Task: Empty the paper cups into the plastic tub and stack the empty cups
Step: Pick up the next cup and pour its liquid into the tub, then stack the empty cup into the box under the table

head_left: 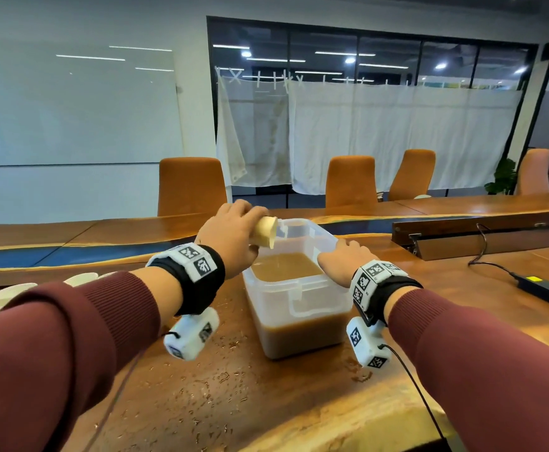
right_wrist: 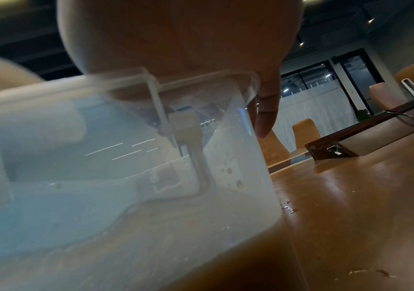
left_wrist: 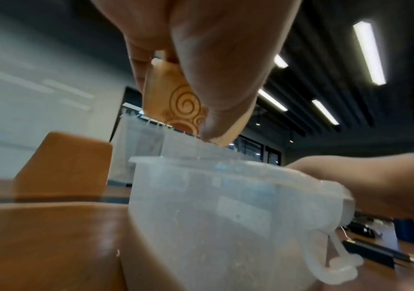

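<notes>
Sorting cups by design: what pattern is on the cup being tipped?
Brown spiral swirls on a tan paper cup, clearest in the left wrist view.

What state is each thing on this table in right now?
Paper cup: tipped over the tub, thin stream running out.
Plastic tub: open, partly full of brown liquid.
Left hand: holds the cup.
Right hand: rests on the tub's rim.
Table: wet with droplets.
</notes>
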`<state>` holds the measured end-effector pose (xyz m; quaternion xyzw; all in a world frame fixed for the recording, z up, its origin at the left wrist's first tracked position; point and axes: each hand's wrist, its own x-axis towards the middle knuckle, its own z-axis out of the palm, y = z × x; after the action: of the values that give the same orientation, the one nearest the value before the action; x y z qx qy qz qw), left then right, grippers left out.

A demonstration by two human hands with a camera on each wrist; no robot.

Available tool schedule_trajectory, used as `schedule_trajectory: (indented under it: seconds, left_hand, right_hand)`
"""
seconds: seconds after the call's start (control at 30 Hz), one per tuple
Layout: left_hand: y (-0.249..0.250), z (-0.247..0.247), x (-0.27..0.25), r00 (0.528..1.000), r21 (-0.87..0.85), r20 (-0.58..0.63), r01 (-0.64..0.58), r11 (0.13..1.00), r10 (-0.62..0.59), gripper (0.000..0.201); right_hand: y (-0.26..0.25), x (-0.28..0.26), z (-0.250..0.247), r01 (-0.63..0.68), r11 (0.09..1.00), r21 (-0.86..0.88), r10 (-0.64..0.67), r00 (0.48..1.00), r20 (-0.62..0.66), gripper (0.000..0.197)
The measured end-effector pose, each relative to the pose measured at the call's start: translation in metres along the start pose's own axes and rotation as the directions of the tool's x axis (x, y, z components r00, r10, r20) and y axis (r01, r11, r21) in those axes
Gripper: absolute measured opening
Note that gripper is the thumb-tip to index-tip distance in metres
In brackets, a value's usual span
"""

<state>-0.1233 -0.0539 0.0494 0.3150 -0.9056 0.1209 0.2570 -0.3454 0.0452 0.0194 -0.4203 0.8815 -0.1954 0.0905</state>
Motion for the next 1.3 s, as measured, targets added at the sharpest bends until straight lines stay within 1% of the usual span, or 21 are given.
schedule_trajectory:
  seconds: [0.03,0.1,0.17,0.27,0.33,0.4,0.43,0.47,0.53,0.57,0.63,0.7,0.73,0.8,0.87,0.93,1.0,1.07,1.17,1.23,1.3]
  left_hand:
    - [-0.001,0.001,-0.001,0.995,-0.072,0.039,0.090,0.993,-0.087,0.063]
    - [-0.002,0.003,-0.007,0.977,-0.189,0.116,0.199,0.962,-0.179,0.063]
    - [-0.006,0.002,-0.016,0.956,-0.317,0.100,0.295,0.901,-0.278,0.065]
    - [-0.012,-0.002,-0.039,0.883,-0.524,0.092,0.437,0.731,-0.461,0.067]
    - [-0.012,-0.007,-0.059,0.842,-0.665,0.128,0.465,0.585,-0.524,0.067]
    - [-0.004,-0.012,-0.083,0.820,-0.754,0.183,0.471,0.458,-0.542,0.059]
    - [0.002,-0.014,-0.094,0.815,-0.781,0.203,0.469,0.412,-0.542,0.057]
    - [0.009,-0.017,-0.103,0.811,-0.807,0.218,0.463,0.366,-0.543,0.058]
    - [0.024,-0.026,-0.124,0.799,-0.853,0.244,0.446,0.269,-0.549,0.062]
    - [0.032,-0.029,-0.136,0.791,-0.870,0.262,0.441,0.218,-0.553,0.061]
    - [0.047,-0.032,-0.166,0.781,-0.898,0.319,0.431,0.094,-0.538,0.059]
    - [0.065,-0.026,-0.198,0.776,-0.906,0.377,0.423,-0.027,-0.506,0.058]
    - [0.075,-0.023,-0.216,0.772,-0.901,0.400,0.429,-0.060,-0.494,0.060]
    - [0.090,-0.016,-0.244,0.763,-0.894,0.405,0.446,-0.043,-0.504,0.061]
    - [0.105,-0.010,-0.275,0.756,-0.873,0.398,0.487,0.040,-0.519,0.055]
    - [0.116,-0.002,-0.306,0.761,-0.861,0.386,0.500,0.093,-0.521,0.048]
    - [0.124,0.008,-0.336,0.757,-0.836,0.426,0.539,0.106,-0.495,0.047]
    - [0.133,0.021,-0.363,0.745,-0.809,0.473,0.579,0.103,-0.471,0.049]
    - [0.148,0.047,-0.397,0.724,-0.765,0.500,0.626,0.149,-0.474,0.057]
    - [0.156,0.063,-0.408,0.717,-0.752,0.507,0.639,0.163,-0.478,0.062]
    - [0.160,0.079,-0.411,0.713,-0.760,0.513,0.636,0.134,-0.478,0.063]
  right_hand:
    - [0.000,-0.001,-0.001,-0.002,1.000,0.004,0.002,1.000,0.003,0.081]
    - [-0.001,-0.003,-0.003,0.005,1.000,0.014,-0.005,1.000,0.003,0.081]
    - [-0.001,-0.004,-0.005,0.011,0.999,0.031,-0.011,1.000,0.001,0.081]
    - [0.003,-0.010,-0.006,0.073,0.996,0.054,-0.073,0.997,0.002,0.068]
    - [-0.001,-0.017,-0.011,0.081,0.990,0.113,-0.076,0.996,-0.054,0.068]
    - [-0.003,-0.025,-0.009,0.076,0.969,0.235,-0.066,0.997,-0.052,0.063]
    - [0.000,-0.021,-0.004,0.078,0.929,0.361,-0.062,0.997,-0.054,0.053]
    - [0.001,-0.028,-0.001,0.088,0.857,0.507,-0.054,0.995,-0.083,0.046]
    - [-0.005,-0.071,0.004,0.096,0.650,0.754,-0.002,0.992,-0.125,0.048]
    - [-0.008,-0.101,0.009,0.111,0.559,0.822,-0.018,0.992,-0.122,0.042]
    - [-0.013,-0.160,0.023,0.076,0.468,0.880,-0.133,0.991,-0.015,0.022]
    - [-0.007,-0.202,0.047,-0.003,0.426,0.905,-0.257,0.958,0.125,0.023]
    - [-0.002,-0.222,0.059,-0.058,0.400,0.915,-0.292,0.938,0.187,0.025]
    - [0.008,-0.248,0.079,-0.139,0.359,0.923,-0.328,0.907,0.264,0.030]
    - [0.024,-0.274,0.102,-0.195,0.360,0.912,-0.323,0.892,0.318,0.034]
    - [0.042,-0.299,0.124,-0.216,0.353,0.910,-0.322,0.885,0.335,0.033]
    - [0.059,-0.319,0.145,-0.243,0.346,0.906,-0.311,0.881,0.356,0.033]
    - [0.075,-0.336,0.165,-0.258,0.395,0.882,-0.292,0.875,0.387,0.033]
    - [0.092,-0.356,0.193,-0.268,0.454,0.849,-0.266,0.869,0.417,0.031]
    - [0.101,-0.363,0.207,-0.244,0.494,0.834,-0.245,0.882,0.403,0.027]
    - [0.105,-0.364,0.214,-0.194,0.534,0.823,-0.232,0.902,0.363,0.022]
